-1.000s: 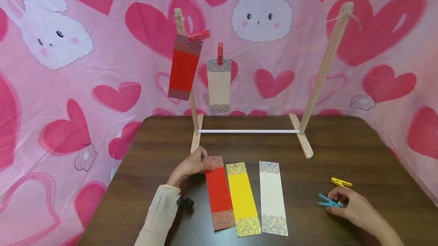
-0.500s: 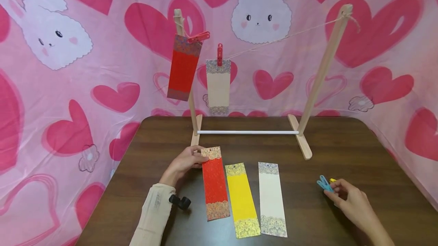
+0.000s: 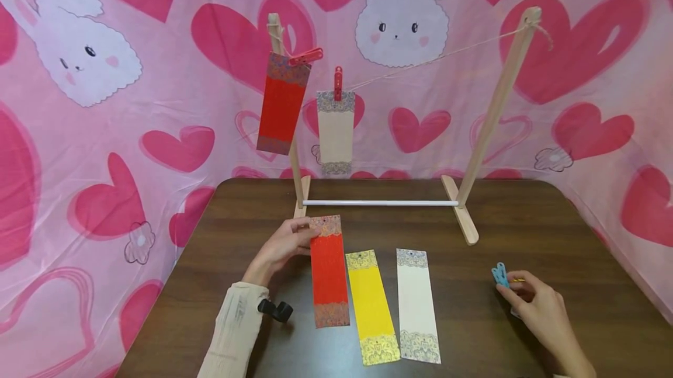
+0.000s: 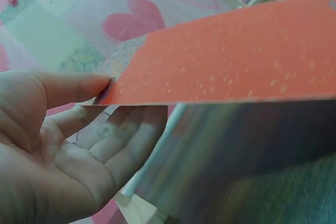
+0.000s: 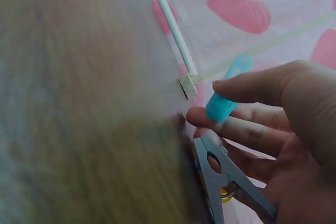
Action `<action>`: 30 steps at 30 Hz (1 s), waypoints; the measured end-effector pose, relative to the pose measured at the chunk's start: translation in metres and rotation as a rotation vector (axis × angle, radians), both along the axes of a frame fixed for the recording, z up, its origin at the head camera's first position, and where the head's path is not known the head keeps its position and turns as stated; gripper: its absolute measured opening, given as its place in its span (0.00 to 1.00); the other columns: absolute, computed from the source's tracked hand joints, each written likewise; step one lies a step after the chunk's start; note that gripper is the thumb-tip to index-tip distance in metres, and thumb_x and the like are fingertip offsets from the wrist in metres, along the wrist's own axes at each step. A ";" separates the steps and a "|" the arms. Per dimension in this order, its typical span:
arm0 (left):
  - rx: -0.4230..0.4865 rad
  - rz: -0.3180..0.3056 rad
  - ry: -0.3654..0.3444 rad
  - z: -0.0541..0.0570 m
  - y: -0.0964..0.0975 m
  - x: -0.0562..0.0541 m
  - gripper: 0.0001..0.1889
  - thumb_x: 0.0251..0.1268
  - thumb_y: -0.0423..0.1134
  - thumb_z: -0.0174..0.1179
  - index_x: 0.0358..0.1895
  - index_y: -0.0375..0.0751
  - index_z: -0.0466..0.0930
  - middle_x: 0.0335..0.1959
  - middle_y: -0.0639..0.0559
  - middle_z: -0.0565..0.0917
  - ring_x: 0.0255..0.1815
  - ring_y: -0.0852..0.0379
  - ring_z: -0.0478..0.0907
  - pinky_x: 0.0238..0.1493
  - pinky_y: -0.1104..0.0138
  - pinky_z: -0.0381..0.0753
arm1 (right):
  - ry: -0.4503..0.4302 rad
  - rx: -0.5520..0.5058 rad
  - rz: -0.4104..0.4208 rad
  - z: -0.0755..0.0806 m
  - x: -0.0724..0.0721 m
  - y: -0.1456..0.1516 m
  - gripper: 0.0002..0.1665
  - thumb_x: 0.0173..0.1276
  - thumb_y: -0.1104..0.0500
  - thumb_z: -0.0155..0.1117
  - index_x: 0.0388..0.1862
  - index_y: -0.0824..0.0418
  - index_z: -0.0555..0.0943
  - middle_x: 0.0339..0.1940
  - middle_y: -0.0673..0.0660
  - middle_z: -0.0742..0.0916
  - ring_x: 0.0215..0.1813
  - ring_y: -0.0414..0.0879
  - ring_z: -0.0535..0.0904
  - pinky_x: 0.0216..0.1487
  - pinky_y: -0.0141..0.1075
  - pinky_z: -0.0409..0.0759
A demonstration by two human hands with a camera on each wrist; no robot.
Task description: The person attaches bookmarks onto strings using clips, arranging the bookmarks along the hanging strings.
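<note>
My left hand pinches a red bookmark by the left edge of its patterned top end, thumb over the front. In the left wrist view the bookmark stretches away to the right from the thumb. To its right lie a yellow bookmark and a white bookmark, flat on the table. Over at the right, my right hand holds a light-blue clothespin between thumb and fingertips. Below those fingers a grey clothespin shows, with a bit of a yellow clothespin behind it.
A wooden stand with a white crossbar carries a sagging string. Red clothespins hold a red bookmark and a cream bookmark on it. Behind hangs a pink heart-patterned cloth.
My left hand has raised the red bookmark and shifted it slightly away from me. My right hand has lifted the blue clothespin, which has turned more upright, and moved up over the yellow one.
</note>
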State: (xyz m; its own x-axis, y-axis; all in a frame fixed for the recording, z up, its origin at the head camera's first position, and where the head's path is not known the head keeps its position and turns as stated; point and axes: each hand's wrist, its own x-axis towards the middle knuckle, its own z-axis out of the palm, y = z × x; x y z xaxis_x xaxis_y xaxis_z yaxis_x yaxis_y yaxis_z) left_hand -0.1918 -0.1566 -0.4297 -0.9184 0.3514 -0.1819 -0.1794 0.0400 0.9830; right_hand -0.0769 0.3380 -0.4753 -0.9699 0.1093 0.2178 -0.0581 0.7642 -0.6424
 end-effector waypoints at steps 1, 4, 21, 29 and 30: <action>0.007 0.007 0.004 0.002 0.001 0.001 0.16 0.73 0.36 0.57 0.57 0.30 0.76 0.38 0.47 0.85 0.35 0.52 0.84 0.42 0.56 0.86 | -0.012 -0.011 -0.008 0.001 0.000 0.000 0.16 0.66 0.56 0.72 0.46 0.63 0.80 0.34 0.60 0.90 0.24 0.32 0.81 0.24 0.29 0.78; 0.023 0.033 0.020 0.009 0.004 0.003 0.15 0.73 0.35 0.57 0.55 0.29 0.76 0.36 0.47 0.85 0.33 0.53 0.84 0.39 0.57 0.86 | -0.018 -0.016 -0.034 0.002 0.001 0.001 0.18 0.66 0.53 0.72 0.46 0.63 0.79 0.34 0.59 0.90 0.26 0.30 0.81 0.26 0.27 0.76; 0.038 0.116 0.162 0.038 0.015 0.015 0.15 0.73 0.36 0.58 0.55 0.28 0.76 0.37 0.48 0.87 0.33 0.54 0.84 0.41 0.56 0.86 | 0.112 -0.027 -0.111 0.003 0.001 0.003 0.22 0.67 0.54 0.70 0.56 0.61 0.75 0.32 0.47 0.91 0.31 0.21 0.75 0.30 0.22 0.68; 0.060 0.128 0.219 0.045 0.023 0.023 0.14 0.73 0.33 0.58 0.55 0.27 0.77 0.38 0.46 0.86 0.35 0.54 0.84 0.42 0.61 0.86 | 0.167 -0.123 -0.165 0.009 0.002 -0.002 0.20 0.66 0.56 0.71 0.52 0.61 0.76 0.32 0.24 0.81 0.31 0.19 0.76 0.29 0.19 0.71; 0.063 0.130 0.232 0.046 0.025 0.023 0.14 0.72 0.33 0.58 0.54 0.27 0.77 0.37 0.46 0.85 0.34 0.54 0.84 0.42 0.61 0.86 | 0.181 -0.136 -0.162 0.011 0.003 -0.003 0.21 0.66 0.57 0.71 0.54 0.62 0.76 0.33 0.23 0.81 0.31 0.20 0.76 0.26 0.20 0.71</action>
State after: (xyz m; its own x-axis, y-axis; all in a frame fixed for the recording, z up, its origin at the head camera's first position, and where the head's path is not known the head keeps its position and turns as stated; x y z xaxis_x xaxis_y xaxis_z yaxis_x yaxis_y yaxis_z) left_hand -0.1684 -0.1321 -0.3839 -0.9712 0.2313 0.0569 0.0510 -0.0313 0.9982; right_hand -0.0741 0.3355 -0.4642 -0.8840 0.2996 0.3588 -0.0656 0.6806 -0.7297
